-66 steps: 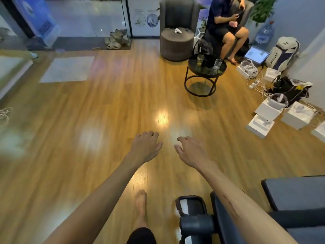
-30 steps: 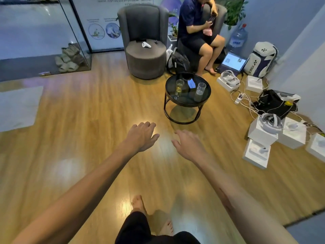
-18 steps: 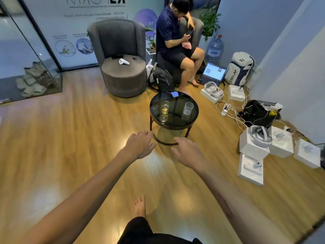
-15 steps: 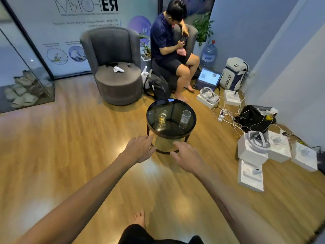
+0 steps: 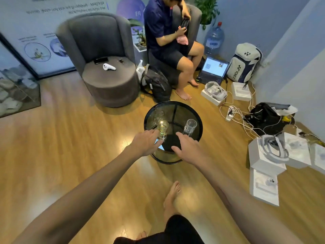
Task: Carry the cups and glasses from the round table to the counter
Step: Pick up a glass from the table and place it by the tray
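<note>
A round black glass-topped table stands on the wooden floor just in front of me. On it are a short glass with yellowish liquid at the left and a taller clear empty glass at the right. My left hand reaches over the table's near edge, its fingers relaxed and right beside the short glass, holding nothing. My right hand is stretched out over the table's near side, fingers straight, its fingertips just short of the tall glass.
A grey armchair stands behind the table at the left. A seated person is behind it, with a black backpack at the feet. White boxes, cables and a power strip cover the floor at the right.
I have walked up to the round table; it went from far across the room to directly under my hands. Both hands now reach over its near edge beside the glasses.
</note>
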